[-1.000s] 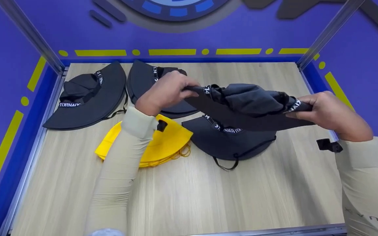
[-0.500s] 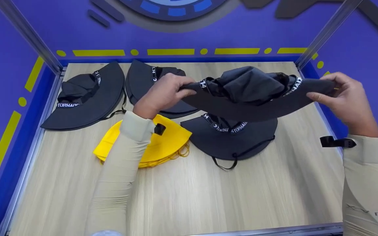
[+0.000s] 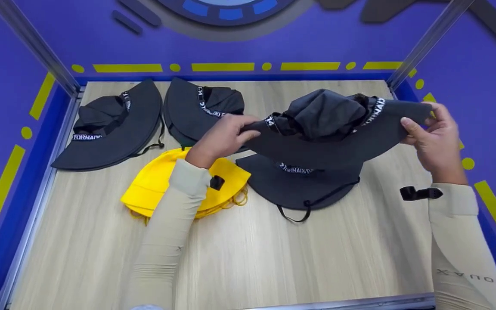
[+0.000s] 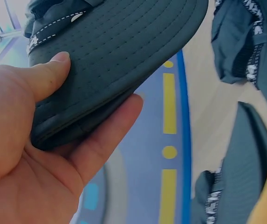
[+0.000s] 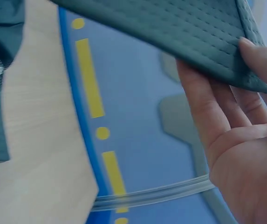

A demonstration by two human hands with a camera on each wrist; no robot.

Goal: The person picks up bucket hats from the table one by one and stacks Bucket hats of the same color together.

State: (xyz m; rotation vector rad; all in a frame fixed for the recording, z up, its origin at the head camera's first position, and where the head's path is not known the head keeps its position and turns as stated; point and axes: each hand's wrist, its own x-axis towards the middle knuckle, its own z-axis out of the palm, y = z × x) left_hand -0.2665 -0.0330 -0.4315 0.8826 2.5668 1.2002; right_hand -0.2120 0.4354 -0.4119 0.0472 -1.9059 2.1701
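Both hands hold a black bucket hat (image 3: 325,116) up over the right half of the table, its brim folded and its crumpled crown on top. The left hand (image 3: 224,137) pinches the brim's left end, thumb above and fingers beneath, as the left wrist view shows on the stitched brim (image 4: 119,60). At the other end, the right hand (image 3: 435,140) pinches the brim's corner (image 5: 217,51) between thumb and fingers. Under the raised hat lies another folded black hat (image 3: 312,187) with a cord loop, partly covered in the head view.
Two folded black hats, one at back left (image 3: 114,133) and one at back centre (image 3: 200,107), lie on the wooden table (image 3: 274,258). Folded yellow hats (image 3: 153,185) with cords lie in front of them, partly behind the left forearm. Purple walls (image 3: 239,47) enclose the table.
The hat has risen and tilted, showing more of its brim. The right hand shifted its hold to the brim's outer corner, moving up and outward, then slightly back in.
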